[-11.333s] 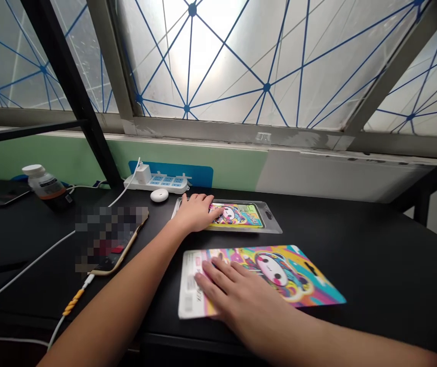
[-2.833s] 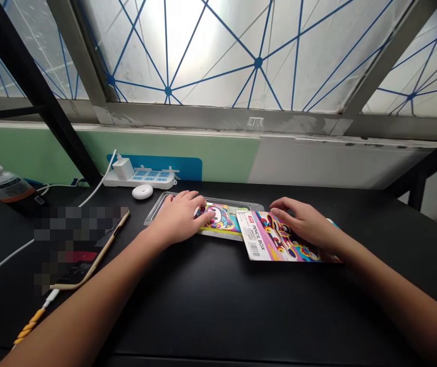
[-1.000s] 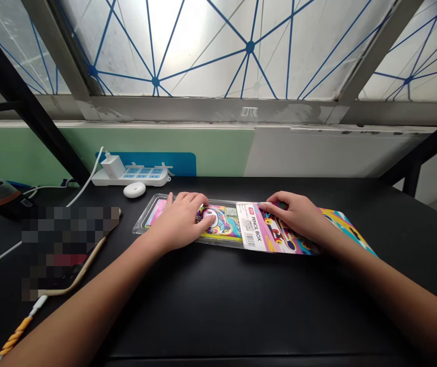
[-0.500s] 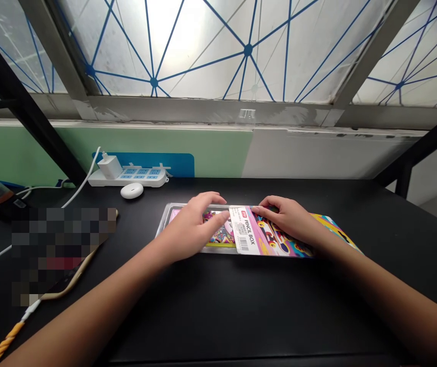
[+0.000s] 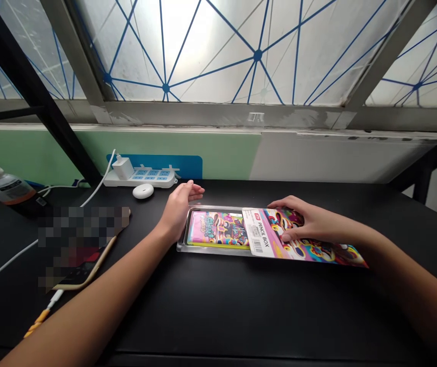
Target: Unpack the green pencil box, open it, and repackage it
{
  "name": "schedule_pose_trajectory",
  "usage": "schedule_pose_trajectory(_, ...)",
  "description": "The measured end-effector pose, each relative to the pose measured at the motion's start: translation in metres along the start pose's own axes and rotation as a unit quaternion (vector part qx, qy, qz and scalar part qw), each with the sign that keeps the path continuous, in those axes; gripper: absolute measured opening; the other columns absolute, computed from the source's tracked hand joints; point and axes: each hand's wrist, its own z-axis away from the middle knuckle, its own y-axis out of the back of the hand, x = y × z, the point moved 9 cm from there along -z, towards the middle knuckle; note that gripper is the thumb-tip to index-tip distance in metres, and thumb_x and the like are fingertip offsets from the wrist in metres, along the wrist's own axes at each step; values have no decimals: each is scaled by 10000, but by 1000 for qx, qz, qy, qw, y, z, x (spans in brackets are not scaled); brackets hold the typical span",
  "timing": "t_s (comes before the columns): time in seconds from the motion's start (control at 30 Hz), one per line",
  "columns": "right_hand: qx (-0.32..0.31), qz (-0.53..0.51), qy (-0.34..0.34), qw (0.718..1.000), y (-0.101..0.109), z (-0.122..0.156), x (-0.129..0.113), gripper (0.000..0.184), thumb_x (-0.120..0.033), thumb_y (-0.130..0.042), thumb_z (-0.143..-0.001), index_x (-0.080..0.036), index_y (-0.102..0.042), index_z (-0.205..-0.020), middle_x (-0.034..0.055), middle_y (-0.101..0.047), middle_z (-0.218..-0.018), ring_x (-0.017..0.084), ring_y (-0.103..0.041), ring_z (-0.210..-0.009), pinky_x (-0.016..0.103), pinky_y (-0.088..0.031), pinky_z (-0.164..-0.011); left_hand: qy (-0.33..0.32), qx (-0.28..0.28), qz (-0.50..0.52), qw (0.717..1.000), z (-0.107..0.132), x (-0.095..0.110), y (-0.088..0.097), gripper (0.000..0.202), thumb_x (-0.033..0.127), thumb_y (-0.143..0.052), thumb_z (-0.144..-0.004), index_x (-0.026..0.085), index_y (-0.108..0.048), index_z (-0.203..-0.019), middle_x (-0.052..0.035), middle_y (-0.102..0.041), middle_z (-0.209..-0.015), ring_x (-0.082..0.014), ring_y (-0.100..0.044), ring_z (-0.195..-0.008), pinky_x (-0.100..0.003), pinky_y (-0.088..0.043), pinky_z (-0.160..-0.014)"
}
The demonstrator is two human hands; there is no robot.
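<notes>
Pencil-box card [image 5: 262, 237] lies under the spread right hand [image 5: 310, 221], apparently resting (left hand [image 5: 178, 206] open beside plastic tray [image 5: 218, 249]).

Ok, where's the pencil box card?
In the head view, the pencil box card lies on the desk under the right hand, overlapping the clear tray's right end.

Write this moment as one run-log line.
left hand: beside plastic tray | right hand: on pencil box card, over tray
</notes>
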Motion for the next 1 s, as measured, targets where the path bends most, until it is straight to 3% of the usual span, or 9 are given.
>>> schedule_pose_trajectory(0.1,10,22,12,1000,-10,-6,-25,719,-665,-705,-735,-308,-564,-1343,92,-544,-1410,332,-586,-1205,442,-499,-983,5,0,17,1000,5,3,-3,428,597,-596,-860,172,-637,-894,-92,-714,-994,-240,-658,-979,-352,-525,-834)
schedule_pose_trajectory(0.23,10,77,33,996,-26,-23,-76,724,-741,-633,-756,-289,-578,-1319,127,-562,-1387,381,-557,-1208,531,-439,-992,18,6,34,999,4,1,-1,468,633,-559,-869,171,-637,-887,-98,-716,-992,-237,-661,-957,-355,-529,-827)
schedule_pose_trajectory(0.37,-4,96,73,993,-49,-49,-131,736,-752,-582,-795,-232,-573,-1316,154,-622,-1323,385,-561,-1197,502,-414,-988,-2,6,15,1000,1,1,0,456,616,-523,-894,174,-632,-869,-91,-713,-957,-220,-663,-915,-348,-511,-855)
schedule_pose_trajectory(0.5,8,98,113,989,-67,-70,-164,642,-713,-542,-854,-211,-599,-1251,145,-685,-1172,338,-630,-1047,471,-437,-920,-52,-23,-107,993,3,12,-5,428,566,-460,-941,188,-623,-823,-75,-704,-907,-218,-655,-885,-344,-495,-851)
schedule_pose_trajectory(0.57,29,122,138,983,-68,-72,-170,582,-685,-534,-875,-204,-618,-1194,134,-697,-1092,324,-643,-993,484,-434,-913,-88,-61,-207,972,8,20,-12,379,527,-455,-955,210,-620,-829,-51,-703,-894,-220,-653,-869,-337,-491,-806)
schedule_pose_trajectory(0.67,71,161,158,972,-57,-64,-161,538,-652,-511,-900,-207,-622,-1181,134,-692,-1140,332,-638,-1051,516,-413,-954,-154,-124,-381,903,20,29,-26,256,438,-500,-948,236,-628,-857,-26,-700,-885,-224,-648,-843,-331,-471,-745)
schedule_pose_trajectory(0.8,85,159,81,980,-31,-43,-108,571,-647,-553,-868,-226,-604,-1250,122,-675,-1265,346,-634,-1107,491,-454,-931,-199,-154,-526,812,31,31,-38,218,402,-510,-959,227,-640,-948,-51,-682,-930,-247,-631,-892,-342,-458,-733)
schedule_pose_trajectory(0.9,68,108,8,992,-15,-27,-67,511,-661,-564,-850,-246,-648,-1134,90,-733,-1113,306,-687,-938,410,-518,-768,-240,-141,-576,769,35,37,-45,316,483,-542,-963,198,-625,-1073,-74,-663,-1000,-262,-603,-941,-362,-454,-773)
schedule_pose_trajectory(1.0,143,113,0,983,7,-12,-58,516,-740,-609,-766,-267,-648,-969,78,-739,-923,307,-675,-819,408,-508,-686,-327,-106,-608,716,44,52,-55,403,555,-529,-963,186,-620,-1097,-92,-637,-1045,-265,-566,-974,-379,-425,-812)
